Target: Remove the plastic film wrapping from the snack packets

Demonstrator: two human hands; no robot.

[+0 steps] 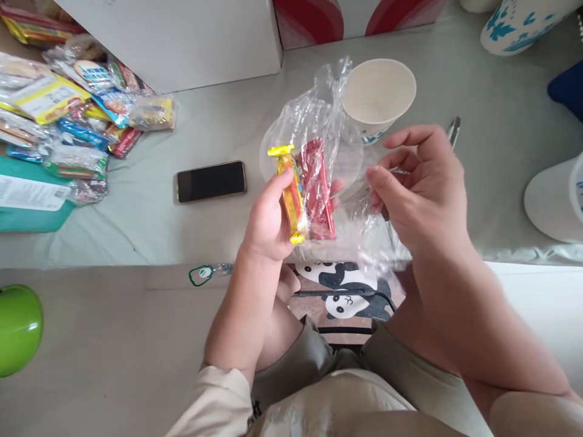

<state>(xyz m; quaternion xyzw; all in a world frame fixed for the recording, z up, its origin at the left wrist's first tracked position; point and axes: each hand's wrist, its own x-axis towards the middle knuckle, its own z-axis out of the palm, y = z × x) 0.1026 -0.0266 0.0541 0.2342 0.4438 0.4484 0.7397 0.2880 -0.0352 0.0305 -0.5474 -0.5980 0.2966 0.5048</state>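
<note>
My left hand (268, 221) is closed on a clear plastic bag (319, 121) holding a yellow snack bar (291, 191) and a red snack bar (317, 188), both upright. My thumb presses the yellow bar through the film. My right hand (419, 185) is beside the bag on the right, fingers curled and pinching a loose crumpled part of the clear plastic (364, 224). Both hands are raised above the grey sheet (182, 230). A white paper cup (378, 94) stands just behind the bag.
A black phone (211, 181) lies on the sheet to the left. A heap of wrapped snacks (77, 121) lies far left on a teal box (31, 215). White boxes (182, 36) stand behind. Metal tongs (453, 130) and more cups (553, 200) are right. A green ball (18, 328) sits bottom left.
</note>
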